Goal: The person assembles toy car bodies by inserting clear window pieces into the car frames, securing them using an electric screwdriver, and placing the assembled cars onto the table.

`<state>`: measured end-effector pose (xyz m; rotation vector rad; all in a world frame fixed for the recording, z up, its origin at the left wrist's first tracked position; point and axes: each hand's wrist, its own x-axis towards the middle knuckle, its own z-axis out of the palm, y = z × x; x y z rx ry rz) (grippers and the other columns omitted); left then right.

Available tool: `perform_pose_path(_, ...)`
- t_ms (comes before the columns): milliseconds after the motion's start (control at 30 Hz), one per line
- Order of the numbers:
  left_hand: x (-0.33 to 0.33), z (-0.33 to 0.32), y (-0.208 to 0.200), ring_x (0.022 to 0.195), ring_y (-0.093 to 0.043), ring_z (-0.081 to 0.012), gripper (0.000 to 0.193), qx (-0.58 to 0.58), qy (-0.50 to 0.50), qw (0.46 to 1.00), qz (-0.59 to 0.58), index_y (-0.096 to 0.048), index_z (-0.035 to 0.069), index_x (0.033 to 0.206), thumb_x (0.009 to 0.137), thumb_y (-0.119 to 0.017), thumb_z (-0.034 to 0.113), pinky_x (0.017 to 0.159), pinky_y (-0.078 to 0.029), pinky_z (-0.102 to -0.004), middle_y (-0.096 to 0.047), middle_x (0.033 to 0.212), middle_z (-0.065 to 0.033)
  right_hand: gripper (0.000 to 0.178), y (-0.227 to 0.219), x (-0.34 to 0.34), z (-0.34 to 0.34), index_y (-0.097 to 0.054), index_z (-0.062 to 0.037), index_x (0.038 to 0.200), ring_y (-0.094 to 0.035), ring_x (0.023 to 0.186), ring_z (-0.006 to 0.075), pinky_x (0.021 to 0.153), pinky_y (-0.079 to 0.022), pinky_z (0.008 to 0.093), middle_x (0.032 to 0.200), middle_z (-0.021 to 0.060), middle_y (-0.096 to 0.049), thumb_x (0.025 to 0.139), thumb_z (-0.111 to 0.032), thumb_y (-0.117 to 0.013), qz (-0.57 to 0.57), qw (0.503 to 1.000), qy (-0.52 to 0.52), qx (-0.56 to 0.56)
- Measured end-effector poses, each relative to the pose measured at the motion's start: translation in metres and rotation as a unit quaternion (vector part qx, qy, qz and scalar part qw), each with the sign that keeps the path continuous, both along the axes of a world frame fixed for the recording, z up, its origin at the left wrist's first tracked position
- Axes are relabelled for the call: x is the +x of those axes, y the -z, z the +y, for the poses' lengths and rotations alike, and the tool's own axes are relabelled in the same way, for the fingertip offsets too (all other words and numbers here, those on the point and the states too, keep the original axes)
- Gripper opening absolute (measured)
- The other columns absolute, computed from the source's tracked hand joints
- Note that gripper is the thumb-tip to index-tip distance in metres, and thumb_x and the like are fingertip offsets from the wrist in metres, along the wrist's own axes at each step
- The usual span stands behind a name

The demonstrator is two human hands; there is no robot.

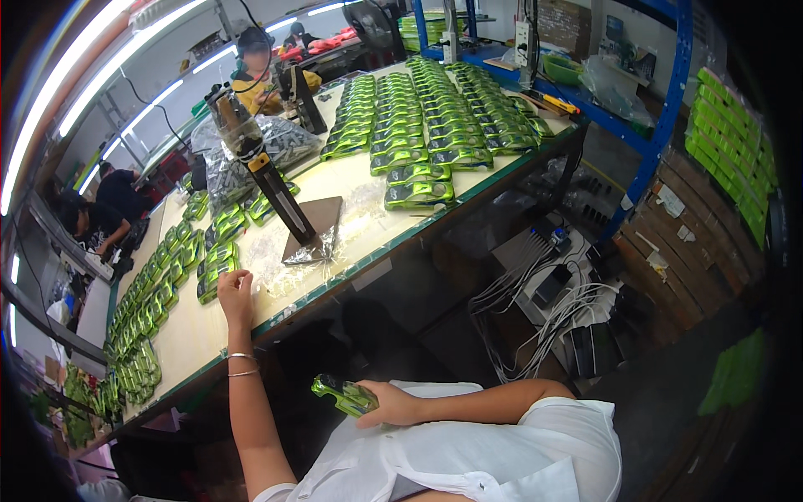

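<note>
My right hand [389,403] is closed around one end of a green-and-black packaged item [346,396] in front of my white shirt. The item is flat, with a clear glossy wrapper, and my fingers hide part of it. Over the near table edge, my left hand [235,293] is loosely bent with its fingers a little apart and nothing visible in them. It is right beside a green package [219,269] at the near end of a row; whether it touches that package I cannot tell.
Rows of similar green packages [431,155] cover the far right of the table [368,226]. More rows [159,280] lie at left. A black upright post [284,201] on a brown base plate stands mid-table by a clear bag [251,155] of grey pieces. Cables [535,309] hang at right. Co-workers sit beyond.
</note>
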<state>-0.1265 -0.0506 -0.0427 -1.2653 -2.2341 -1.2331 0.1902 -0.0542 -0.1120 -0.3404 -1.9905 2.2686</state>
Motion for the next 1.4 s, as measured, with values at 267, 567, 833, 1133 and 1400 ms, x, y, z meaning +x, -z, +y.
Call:
perform_pose_path(267,-0.001,0.004,0.004,0.053,-0.045,-0.0062,0.014,0.062,0.003,0.994,-0.092,-0.06,-0.002,0.083,0.074,-0.06,0.009,0.05,-0.037,-0.0208,-0.053,0.063,-0.001,0.057,0.003,-0.003,0.004,-0.044,0.0014,0.107,-0.051,0.071,0.0123,0.064,-0.042,0.024,0.083,0.0072,-0.054,0.061,-0.02,-0.071,-0.011,1.0,0.019,-0.019)
perform_pose_path(567,0.003,0.005,0.003,0.065,-0.053,-0.0091,0.014,0.067,0.003,0.996,-0.065,-0.059,-0.001,0.087,0.076,-0.058,0.007,0.063,-0.043,-0.0217,-0.058,0.073,-0.0041,0.058,0.014,0.005,0.017,-0.044,0.0012,0.108,-0.049,0.081,0.0129,0.075,-0.038,0.025,0.087,0.0069,-0.054,0.062,-0.021,-0.071,0.005,0.998,0.041,-0.052)
perform_pose_path(833,0.014,-0.005,0.006,0.068,-0.055,-0.012,0.016,0.073,0.009,0.997,-0.031,-0.058,-0.001,0.091,0.075,-0.056,0.002,0.065,-0.044,-0.0239,-0.058,0.075,-0.0065,0.067,0.006,-0.002,0.041,-0.039,0.0013,0.116,-0.05,0.086,0.0141,0.077,-0.04,0.0252,0.095,0.0083,-0.053,0.061,-0.019,-0.073,-0.008,0.997,0.076,-0.022)
perform_pose_path(1133,0.107,-0.031,-0.022,0.067,-0.05,-0.0136,0.021,0.151,0.262,0.924,-0.233,-0.057,-0.004,0.086,0.072,-0.064,0.009,0.061,-0.04,-0.0223,-0.052,0.075,-0.0084,0.067,-0.052,-0.029,0.1,-0.042,-0.0008,0.113,-0.056,0.068,0.0128,0.06,-0.047,0.0255,0.09,0.0096,-0.055,0.054,-0.009,-0.074,0.069,0.946,0.164,0.271)
perform_pose_path(1400,0.114,-0.034,-0.021,0.065,-0.047,-0.0181,0.027,0.116,0.306,0.934,-0.147,-0.061,0.0,0.088,0.063,-0.068,0.003,0.058,-0.039,-0.0267,-0.051,0.073,-0.0073,0.066,-0.057,-0.052,0.104,-0.045,0.0009,0.109,-0.058,0.069,0.0215,0.062,-0.047,0.0279,0.088,0.0133,-0.056,0.05,-0.01,-0.074,0.104,0.91,0.152,0.373)
